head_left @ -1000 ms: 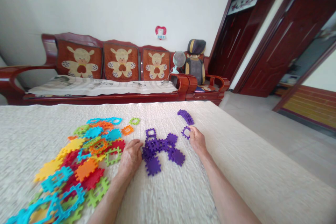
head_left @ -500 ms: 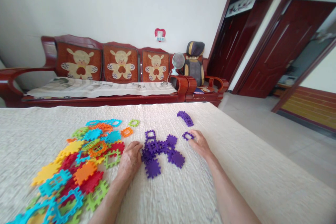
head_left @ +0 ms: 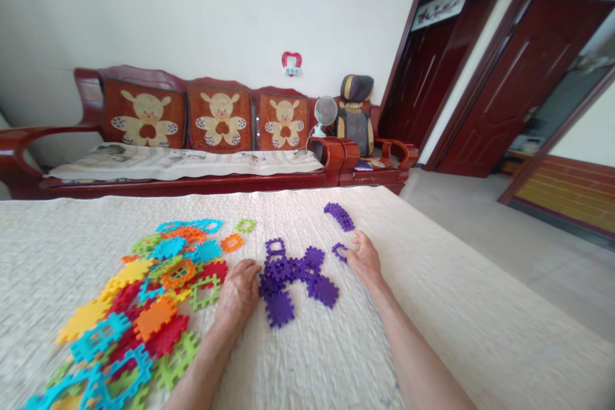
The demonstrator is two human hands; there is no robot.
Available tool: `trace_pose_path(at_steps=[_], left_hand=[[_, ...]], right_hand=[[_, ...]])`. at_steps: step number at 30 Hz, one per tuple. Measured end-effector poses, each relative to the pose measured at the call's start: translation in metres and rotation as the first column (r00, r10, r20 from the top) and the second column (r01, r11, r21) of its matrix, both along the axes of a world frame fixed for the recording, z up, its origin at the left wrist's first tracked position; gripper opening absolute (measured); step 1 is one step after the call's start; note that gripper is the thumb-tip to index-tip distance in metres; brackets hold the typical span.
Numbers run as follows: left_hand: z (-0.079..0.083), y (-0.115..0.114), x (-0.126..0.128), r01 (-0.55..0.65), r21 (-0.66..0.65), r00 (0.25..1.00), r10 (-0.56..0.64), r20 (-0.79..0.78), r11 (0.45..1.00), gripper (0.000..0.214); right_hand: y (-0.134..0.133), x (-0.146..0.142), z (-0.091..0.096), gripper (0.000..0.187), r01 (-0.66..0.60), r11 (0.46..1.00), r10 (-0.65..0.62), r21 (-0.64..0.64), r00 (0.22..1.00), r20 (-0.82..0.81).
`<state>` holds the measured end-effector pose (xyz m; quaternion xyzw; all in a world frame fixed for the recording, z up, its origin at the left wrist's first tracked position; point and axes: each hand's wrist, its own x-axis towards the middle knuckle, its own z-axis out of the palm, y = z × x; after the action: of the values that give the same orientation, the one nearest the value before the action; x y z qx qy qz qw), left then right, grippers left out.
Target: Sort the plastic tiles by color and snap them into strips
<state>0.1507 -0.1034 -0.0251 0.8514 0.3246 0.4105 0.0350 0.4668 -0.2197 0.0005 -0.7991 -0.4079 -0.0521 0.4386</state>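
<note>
A heap of purple interlocking plastic tiles, some solid and some hollow, lies on the table between my hands. My left hand rests at the heap's left edge with its fingers curled together; what they hold, if anything, is hidden. On the other side, my right hand has its thumb at a hollow purple tile, and its forefinger stands apart above. That tile looks tilted a little. Farther back is a short row of purple tiles, close together and overlapping.
Left of my left hand spreads a mixed pile of tiles in yellow, orange, red, blue and green. An orange frame tile and a green one lie near it. A cream cloth covers the table; a wooden sofa stands beyond.
The hollow purple tile has shifted slightly left and turned. My right hand's forefinger has lifted away from it. My left hand and the purple heap look the same.
</note>
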Motion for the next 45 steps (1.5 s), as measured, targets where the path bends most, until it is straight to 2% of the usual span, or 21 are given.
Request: trace_pose_path(at_steps=[3,7,9,11,16,21,24,30,37,41,43,45], left_hand=[[-0.001,0.000,0.000,0.010,-0.015,1.000,-0.010,-0.007,1.000,0.032],[-0.002,0.001,0.000,0.023,-0.031,1.000,-0.023,-0.002,0.999,0.033],[-0.003,0.001,0.000,0.018,-0.031,1.000,-0.018,0.001,0.999,0.033],[-0.003,0.001,0.000,0.014,-0.028,1.000,-0.014,0.002,0.999,0.033],[-0.001,0.001,0.000,0.018,-0.012,1.000,-0.018,-0.002,1.000,0.033],[-0.001,0.004,-0.001,0.037,0.030,0.999,-0.037,0.003,0.999,0.032],[-0.002,0.006,-0.001,0.036,0.043,0.999,-0.036,0.008,0.998,0.031],[-0.002,0.006,-0.002,0.030,0.074,1.000,-0.029,-0.003,0.997,0.031],[-0.003,0.006,-0.003,0.029,0.043,0.999,-0.027,-0.031,0.999,0.031],[-0.004,0.006,-0.003,0.027,0.041,0.999,-0.026,-0.021,0.999,0.031],[-0.005,0.007,-0.003,0.030,0.040,1.000,-0.029,-0.012,0.999,0.031],[-0.006,0.007,-0.002,0.035,0.039,0.999,-0.035,0.002,0.999,0.030]], right_hand=[[-0.003,0.005,0.001,0.056,-0.135,0.991,0.135,0.027,0.991,-0.018],[-0.010,0.004,0.007,0.066,-0.419,0.907,0.419,-0.033,0.908,0.010],[-0.010,0.000,0.010,0.071,-0.499,0.863,0.503,-0.081,0.864,0.038],[-0.010,-0.005,0.012,0.071,-0.526,0.840,0.537,-0.135,0.841,0.065],[-0.009,-0.008,0.014,0.062,-0.468,0.861,0.489,-0.198,0.869,0.073],[-0.012,-0.003,0.013,0.071,-0.436,0.890,0.440,-0.132,0.898,-0.001],[-0.014,-0.002,0.013,0.072,-0.439,0.886,0.439,-0.146,0.898,-0.039],[-0.014,-0.005,0.014,0.061,-0.417,0.896,0.416,-0.149,0.908,-0.037],[-0.016,-0.007,0.015,0.063,-0.406,0.904,0.405,-0.132,0.914,-0.031],[-0.014,-0.006,0.010,0.057,-0.403,0.901,0.405,-0.157,0.914,-0.021],[-0.009,-0.002,0.009,0.054,-0.343,0.932,0.346,-0.115,0.938,0.006],[0.000,0.006,0.010,0.053,-0.223,0.974,0.225,-0.041,0.973,0.049]])
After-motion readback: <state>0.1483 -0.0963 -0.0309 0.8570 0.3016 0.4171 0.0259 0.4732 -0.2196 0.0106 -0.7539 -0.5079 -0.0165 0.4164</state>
